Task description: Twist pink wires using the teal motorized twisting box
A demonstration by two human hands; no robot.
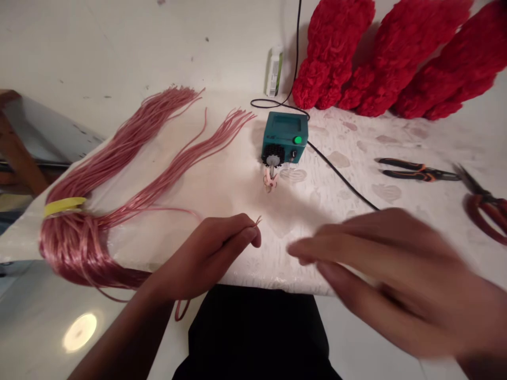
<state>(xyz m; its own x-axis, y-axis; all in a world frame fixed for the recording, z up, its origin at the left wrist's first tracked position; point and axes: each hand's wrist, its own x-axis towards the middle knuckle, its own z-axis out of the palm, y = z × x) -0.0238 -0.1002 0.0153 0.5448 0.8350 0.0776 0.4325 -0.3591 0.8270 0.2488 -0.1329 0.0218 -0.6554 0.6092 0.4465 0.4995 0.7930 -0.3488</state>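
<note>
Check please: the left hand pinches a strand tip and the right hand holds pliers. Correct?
No: the black-and-orange pliers lie on the table, apart from the open right hand, as the head view shows. The left hand does pinch the strand tip.

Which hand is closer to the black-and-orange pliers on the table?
The right hand, blurred, is closer, just below the pliers in view. The left hand is farther away, down and to their left.

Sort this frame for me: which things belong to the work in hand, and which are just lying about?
Work in hand: left hand pinching a pink strand; right hand, blurred; pink strand bundles; teal box with toothed wheel.
Lying about: pliers; red-handled scissors; white bottle; crinkled red bunches.
</note>
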